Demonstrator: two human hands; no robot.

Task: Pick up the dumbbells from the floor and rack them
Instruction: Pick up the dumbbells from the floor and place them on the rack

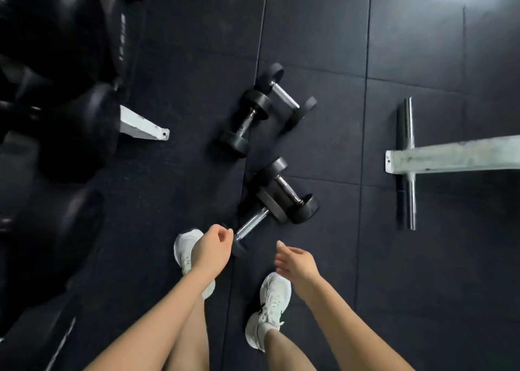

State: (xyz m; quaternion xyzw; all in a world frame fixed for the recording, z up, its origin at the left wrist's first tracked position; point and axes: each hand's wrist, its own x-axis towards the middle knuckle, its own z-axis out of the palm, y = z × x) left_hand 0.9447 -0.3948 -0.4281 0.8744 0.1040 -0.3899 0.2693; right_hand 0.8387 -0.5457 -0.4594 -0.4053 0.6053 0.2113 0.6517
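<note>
Black rubber tiles cover the floor [323,46] under you, matte and faintly speckled, with four dumbbells lying in two pairs ahead of your white shoes.

The nearest dumbbell [254,220] has its long axis running from just off your left hand up and to the right; its ridged chrome handle shines, and its near head is partly hidden behind your fingers. The second dumbbell [287,192] lies across it, touching its far head and slanting down to the right. Farther on, the third dumbbell [244,123] points from lower left to upper right on a dull, dark handle. The fourth dumbbell [285,94] sits just beside its upper head, slanting down to the right on a bright handle. All four have round, black, drum-shaped heads.

Your left hand [212,248] hangs above the near head with the grip loosely curled around nothing. Your right hand [295,262] hangs over the floor, fingers apart and slack, holding nothing.

Along the left edge stands the rack [140,124], its white steel foot jutting out beneath large, blurred black weights. A white bench foot [450,156] with a chrome crossbar lies at the right.
</note>
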